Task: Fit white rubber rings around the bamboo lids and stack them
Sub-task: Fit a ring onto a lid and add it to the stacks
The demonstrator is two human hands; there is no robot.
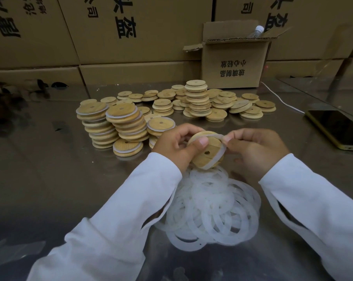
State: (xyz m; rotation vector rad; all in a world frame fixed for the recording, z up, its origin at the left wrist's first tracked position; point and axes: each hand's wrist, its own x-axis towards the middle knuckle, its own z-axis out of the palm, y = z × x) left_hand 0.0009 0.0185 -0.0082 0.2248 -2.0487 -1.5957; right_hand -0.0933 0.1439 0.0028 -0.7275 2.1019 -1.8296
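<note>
Our left hand (177,147) grips the lid (206,154) above the bench (50,163), face tilted toward us, while our right hand (256,151) pinches the ring (219,154) half-seated along its right edge; ringed stacks (127,122) lie forward-left, nearer the left hand.

Nearest us on the desk (50,159) lies the ring heap (212,209); just above it we hold a lid (202,159), a ring (217,156) partly round it. Behind-left stand ringed stacks (118,126), farther back loose lids (197,100), then an open carton (232,65) holding a bottle (257,31). A phone (337,128) lies right.
</note>
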